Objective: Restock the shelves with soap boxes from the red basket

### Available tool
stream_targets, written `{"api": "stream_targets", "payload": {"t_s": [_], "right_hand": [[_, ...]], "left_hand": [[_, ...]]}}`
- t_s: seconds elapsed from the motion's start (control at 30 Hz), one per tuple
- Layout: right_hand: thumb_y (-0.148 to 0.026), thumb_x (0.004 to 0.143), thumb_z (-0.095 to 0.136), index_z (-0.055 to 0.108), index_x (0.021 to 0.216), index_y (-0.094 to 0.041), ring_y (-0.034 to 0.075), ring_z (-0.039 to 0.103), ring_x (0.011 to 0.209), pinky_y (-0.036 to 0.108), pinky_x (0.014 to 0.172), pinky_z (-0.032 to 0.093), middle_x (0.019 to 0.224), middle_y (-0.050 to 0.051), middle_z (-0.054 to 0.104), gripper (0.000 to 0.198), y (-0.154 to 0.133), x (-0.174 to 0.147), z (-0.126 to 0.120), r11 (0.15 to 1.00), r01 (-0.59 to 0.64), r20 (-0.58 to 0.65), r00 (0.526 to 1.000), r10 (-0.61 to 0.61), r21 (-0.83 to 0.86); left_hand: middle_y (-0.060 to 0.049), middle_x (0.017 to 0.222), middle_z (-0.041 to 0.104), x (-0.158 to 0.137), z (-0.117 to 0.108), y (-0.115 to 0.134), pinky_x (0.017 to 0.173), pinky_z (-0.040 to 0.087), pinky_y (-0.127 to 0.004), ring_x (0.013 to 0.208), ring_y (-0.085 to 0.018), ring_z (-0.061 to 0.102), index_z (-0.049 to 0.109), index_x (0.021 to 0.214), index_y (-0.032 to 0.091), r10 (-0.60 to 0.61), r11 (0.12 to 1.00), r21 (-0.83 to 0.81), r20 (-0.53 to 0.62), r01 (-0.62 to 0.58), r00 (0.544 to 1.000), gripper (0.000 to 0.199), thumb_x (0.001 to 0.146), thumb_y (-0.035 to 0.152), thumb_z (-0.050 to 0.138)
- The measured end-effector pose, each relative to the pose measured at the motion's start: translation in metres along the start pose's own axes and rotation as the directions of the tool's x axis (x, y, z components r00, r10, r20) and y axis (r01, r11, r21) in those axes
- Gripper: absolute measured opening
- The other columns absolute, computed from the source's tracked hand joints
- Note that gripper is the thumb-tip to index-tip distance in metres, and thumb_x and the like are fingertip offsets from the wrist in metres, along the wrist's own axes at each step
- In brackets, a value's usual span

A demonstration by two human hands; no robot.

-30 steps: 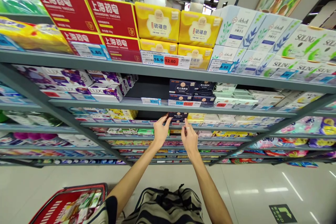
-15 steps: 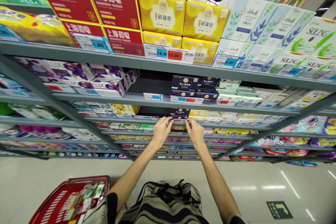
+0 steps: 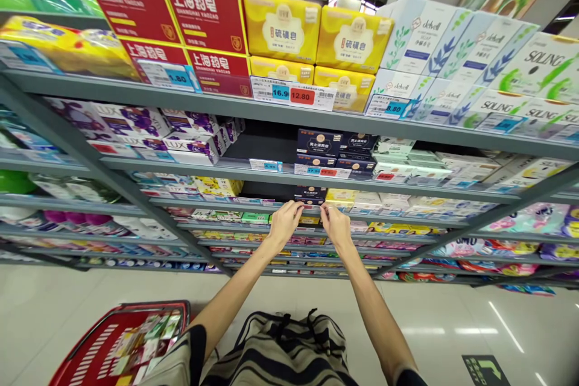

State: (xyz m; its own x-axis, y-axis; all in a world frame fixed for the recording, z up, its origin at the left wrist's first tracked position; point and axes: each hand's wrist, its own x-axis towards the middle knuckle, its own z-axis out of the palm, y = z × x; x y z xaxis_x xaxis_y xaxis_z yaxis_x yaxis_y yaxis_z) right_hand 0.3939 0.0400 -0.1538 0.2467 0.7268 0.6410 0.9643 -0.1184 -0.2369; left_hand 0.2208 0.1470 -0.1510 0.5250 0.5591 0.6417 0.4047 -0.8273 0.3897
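Note:
My left hand [image 3: 284, 221] and my right hand [image 3: 335, 224] reach forward to the front edge of a lower shelf. Thumb and fingers of each are pinched together, at the two ends of a small price label [image 3: 310, 207] on that edge. Just behind it stand dark soap boxes [image 3: 310, 193], with yellow soap boxes [image 3: 340, 196] to their right. One shelf up are more dark soap boxes [image 3: 318, 143], with price labels below them. The fingertips are small and the grip shows only in part.
On the top shelf stand red soap boxes [image 3: 205, 18], yellow soap boxes [image 3: 281, 29] and pale blue soap boxes [image 3: 429, 36]. Purple and white soap boxes [image 3: 192, 146] lie on the second shelf [image 3: 217, 170]. A red shopping basket [image 3: 85, 350] holding several packages is at lower left.
My left hand has moved slightly to the right, closer to my right hand. The right hand stays nearly in place. The view has shifted a little.

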Motion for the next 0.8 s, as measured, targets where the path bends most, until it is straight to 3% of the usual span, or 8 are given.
{"api": "stream_targets", "payload": {"t_s": [0.8], "right_hand": [[-0.031, 0.112, 0.038, 0.067, 0.112, -0.019, 0.015, 0.070, 0.064, 0.028, 0.054, 0.026, 0.101, 0.008, 0.082, 0.031, -0.0017, 0.0044, -0.0073, 0.991, 0.053, 0.103, 0.994, -0.041, -0.124]], "left_hand": [[-0.004, 0.096, 0.070, 0.0052, -0.0064, 0.0065, 0.061, 0.039, -0.025, 0.084, -0.017, 0.067, 0.065, 0.105, 0.022, -0.048, 0.999, 0.019, 0.085, 0.046, 0.995, 0.024, 0.110, 0.029, 0.042]]}}
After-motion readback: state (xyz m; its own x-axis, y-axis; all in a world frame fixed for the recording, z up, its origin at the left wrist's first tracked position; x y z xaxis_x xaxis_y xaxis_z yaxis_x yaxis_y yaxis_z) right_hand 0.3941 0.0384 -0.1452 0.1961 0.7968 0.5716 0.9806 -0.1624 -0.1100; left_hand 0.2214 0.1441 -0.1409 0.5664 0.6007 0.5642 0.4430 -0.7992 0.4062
